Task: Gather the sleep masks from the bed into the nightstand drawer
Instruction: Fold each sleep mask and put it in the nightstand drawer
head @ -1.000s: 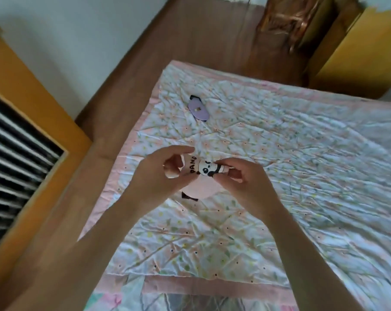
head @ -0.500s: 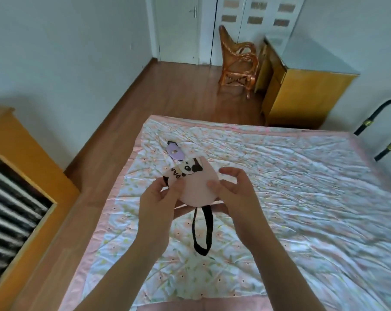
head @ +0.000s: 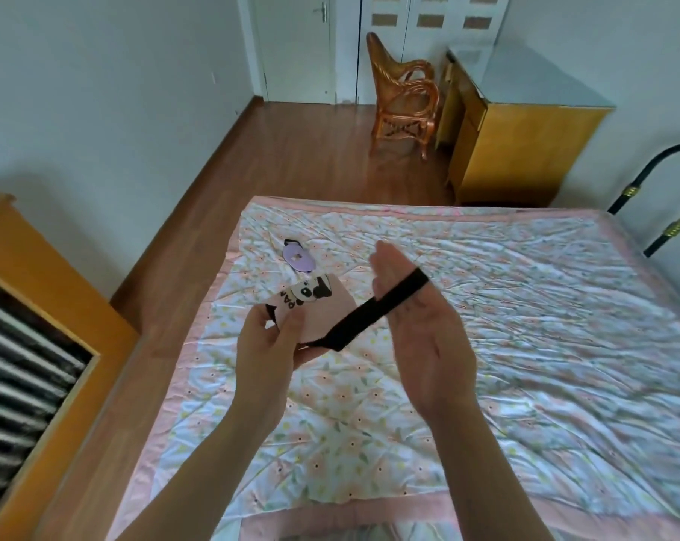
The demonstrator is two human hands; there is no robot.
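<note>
A: Which step did we have in hand?

B: We judged it the tidying of the first mask. Our left hand (head: 270, 345) pinched the pink sleep mask (head: 322, 314) by its near edge, thumb over fingers, holding it above the quilt (head: 525, 345). Our right hand (head: 420, 337) was spread flat, palm turned up and inward, with the black strap (head: 373, 310) looped over its fingers and drawn taut back to the mask.

A: And the other mask?

B: The purple sleep mask (head: 298, 257) lay on the quilt near the far left corner of the bed, just beyond the pink one and apart from both hands.

A: What did the next move call for?

B: Presumably folding the strap against the pink mask, then reaching for the purple one. No nightstand drawer was identifiable in the view, so carrying would require turning.

A: Any legible writing?

B: Beside the panda face we read the letters "PA"; the rest was curled out of sight.
</note>
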